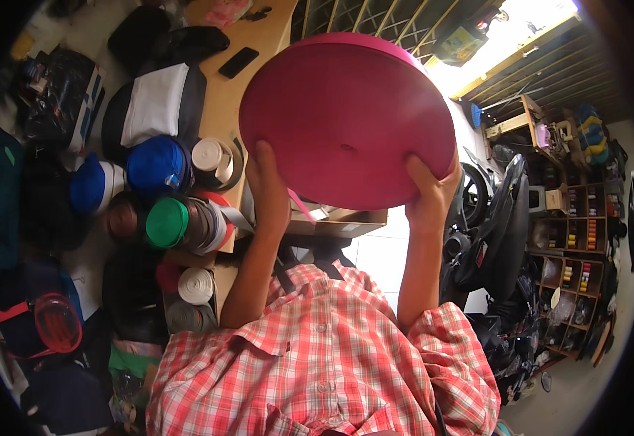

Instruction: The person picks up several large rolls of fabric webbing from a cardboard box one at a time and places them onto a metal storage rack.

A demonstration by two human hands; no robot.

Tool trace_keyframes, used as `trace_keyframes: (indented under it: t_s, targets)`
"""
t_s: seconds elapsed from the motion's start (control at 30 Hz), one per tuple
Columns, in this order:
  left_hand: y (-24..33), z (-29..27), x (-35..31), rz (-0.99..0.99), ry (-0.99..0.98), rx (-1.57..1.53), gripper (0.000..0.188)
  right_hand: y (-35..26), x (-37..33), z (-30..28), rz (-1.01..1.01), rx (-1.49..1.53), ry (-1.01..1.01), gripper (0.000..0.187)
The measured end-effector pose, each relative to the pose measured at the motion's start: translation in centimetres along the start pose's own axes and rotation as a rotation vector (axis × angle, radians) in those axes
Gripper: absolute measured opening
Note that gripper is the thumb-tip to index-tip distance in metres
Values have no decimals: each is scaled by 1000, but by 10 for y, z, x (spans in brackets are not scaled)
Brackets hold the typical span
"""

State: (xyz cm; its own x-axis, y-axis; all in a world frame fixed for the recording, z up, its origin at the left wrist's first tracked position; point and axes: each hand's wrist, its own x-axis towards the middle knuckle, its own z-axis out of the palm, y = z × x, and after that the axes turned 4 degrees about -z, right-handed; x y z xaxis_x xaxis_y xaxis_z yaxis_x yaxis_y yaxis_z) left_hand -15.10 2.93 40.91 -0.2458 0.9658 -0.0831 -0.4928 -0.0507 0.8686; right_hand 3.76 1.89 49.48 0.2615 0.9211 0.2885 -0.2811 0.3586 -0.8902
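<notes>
A large, flat roll of pink webbing (346, 116) is held up in front of me, its round face tilted toward me and a small hole at its middle. My left hand (267, 185) grips its lower left edge, thumb on the face and fingers behind the rim. On the lower right edge, my right hand (433, 189) holds on the same way. A narrow loose pink tail (302, 206) hangs down beside my left hand. Both sets of fingers are mostly hidden behind the roll.
Left of me, a wooden table (270, 29) bears a black phone (238, 63). Rolls of green webbing (167, 222), blue webbing (156, 166) and white webbing (196, 285) stand nearby. At the right are a motorcycle (495, 232) and a shelf of thread spools (578, 240).
</notes>
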Motion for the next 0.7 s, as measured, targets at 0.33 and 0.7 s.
trace_keyframes:
  t_s: [0.33, 0.7]
  targets:
    - [45, -11, 13, 323, -182, 152, 70, -66, 29, 35, -196, -830, -330, 47]
    - [101, 27, 8, 369, -777, 817, 57, -84, 31, 30, -30, -1149, -808, 50]
